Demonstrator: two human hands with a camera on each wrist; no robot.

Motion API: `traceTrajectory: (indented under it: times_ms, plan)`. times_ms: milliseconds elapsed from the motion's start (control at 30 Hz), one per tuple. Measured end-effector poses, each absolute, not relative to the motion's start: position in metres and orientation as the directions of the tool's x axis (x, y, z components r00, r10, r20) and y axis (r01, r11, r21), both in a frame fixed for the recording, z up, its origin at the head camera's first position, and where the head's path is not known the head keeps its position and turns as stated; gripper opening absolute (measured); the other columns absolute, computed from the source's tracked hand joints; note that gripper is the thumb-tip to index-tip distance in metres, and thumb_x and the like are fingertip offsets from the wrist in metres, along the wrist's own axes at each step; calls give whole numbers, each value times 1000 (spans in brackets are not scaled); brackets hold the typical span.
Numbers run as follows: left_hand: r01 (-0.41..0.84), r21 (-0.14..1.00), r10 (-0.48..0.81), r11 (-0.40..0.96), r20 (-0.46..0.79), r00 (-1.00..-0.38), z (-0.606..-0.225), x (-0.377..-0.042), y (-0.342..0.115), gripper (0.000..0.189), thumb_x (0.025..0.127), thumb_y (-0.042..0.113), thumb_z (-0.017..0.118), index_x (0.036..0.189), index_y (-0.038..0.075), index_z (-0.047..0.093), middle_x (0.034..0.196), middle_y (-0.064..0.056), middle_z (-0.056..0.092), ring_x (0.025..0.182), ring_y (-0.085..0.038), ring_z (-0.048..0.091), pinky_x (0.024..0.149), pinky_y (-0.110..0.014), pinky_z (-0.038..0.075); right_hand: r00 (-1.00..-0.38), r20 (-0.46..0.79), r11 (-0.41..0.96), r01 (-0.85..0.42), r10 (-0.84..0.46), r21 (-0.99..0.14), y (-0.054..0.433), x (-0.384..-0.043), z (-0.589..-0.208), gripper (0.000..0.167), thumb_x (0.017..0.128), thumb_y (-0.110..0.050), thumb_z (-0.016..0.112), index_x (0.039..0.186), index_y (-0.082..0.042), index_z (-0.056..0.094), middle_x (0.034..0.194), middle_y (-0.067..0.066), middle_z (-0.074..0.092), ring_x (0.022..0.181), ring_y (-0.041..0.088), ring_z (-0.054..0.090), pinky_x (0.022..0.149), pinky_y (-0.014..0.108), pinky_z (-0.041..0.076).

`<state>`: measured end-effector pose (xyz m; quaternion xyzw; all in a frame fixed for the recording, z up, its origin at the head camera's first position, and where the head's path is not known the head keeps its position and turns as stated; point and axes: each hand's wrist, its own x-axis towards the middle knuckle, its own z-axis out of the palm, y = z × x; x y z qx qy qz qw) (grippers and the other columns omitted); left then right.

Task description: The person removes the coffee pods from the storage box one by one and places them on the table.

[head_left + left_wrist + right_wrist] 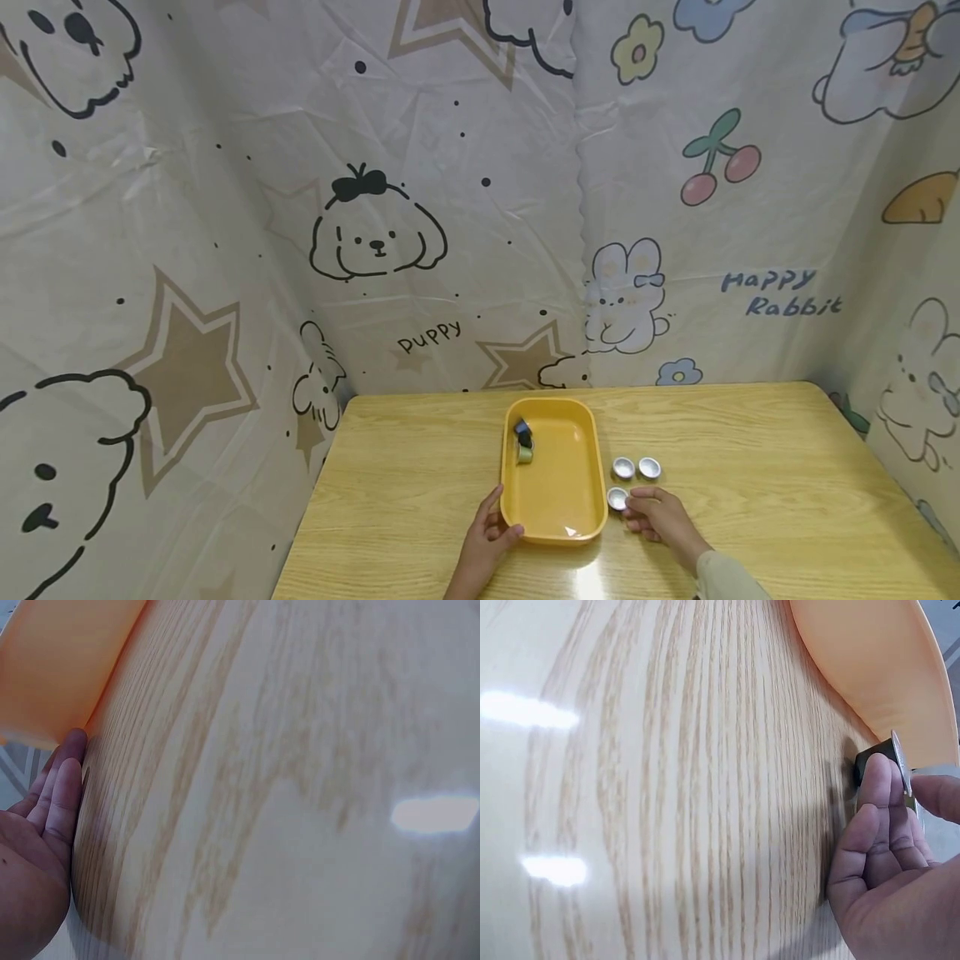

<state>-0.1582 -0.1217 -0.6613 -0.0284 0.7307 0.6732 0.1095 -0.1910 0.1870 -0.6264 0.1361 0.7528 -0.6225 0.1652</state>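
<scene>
My R hand (666, 518) pinches a silver cup (617, 498); 2 more cups (623, 468) just beyond grip, yellow tray (558, 492) L of it. My L hand (482, 542), fingers spread, touches tray's near-L corner.

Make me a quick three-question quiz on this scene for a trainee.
1. How many silver-topped pods are just right of the yellow tray?
2. True or false: the left hand touches the tray's far right corner.
3. The right hand touches: A) the tray's far rim; B) the nearest pod; C) the curtain.

Key: 1. Three. 2. False; it touches the near left corner. 3. B.
</scene>
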Motion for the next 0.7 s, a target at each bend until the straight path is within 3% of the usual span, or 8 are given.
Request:
traceTrajectory:
  times_ms: [333, 700]
  plan:
    - [-184, 978, 104, 94, -194, -976, -660, -158, -121, 75, 88, 26, 72, 151, 25, 32, 111, -11, 57, 78, -7, 51, 66, -20, 47, -909, -416, 225, 411, 24, -884, 184, -192, -628, 41, 92, -16, 60, 123, 9, 50, 83, 2, 69, 68, 11, 65, 57, 25, 49]
    - [-181, 980, 107, 83, -189, -976, -656, -158, -122, 75, 88, 28, 72, 151, 22, 32, 115, -15, 59, 84, -8, 55, 70, -21, 49, -915, -403, 187, 397, 5, -899, 189, -191, -628, 39, 91, -13, 60, 121, 10, 51, 81, 0, 69, 67, 11, 65, 56, 24, 50]
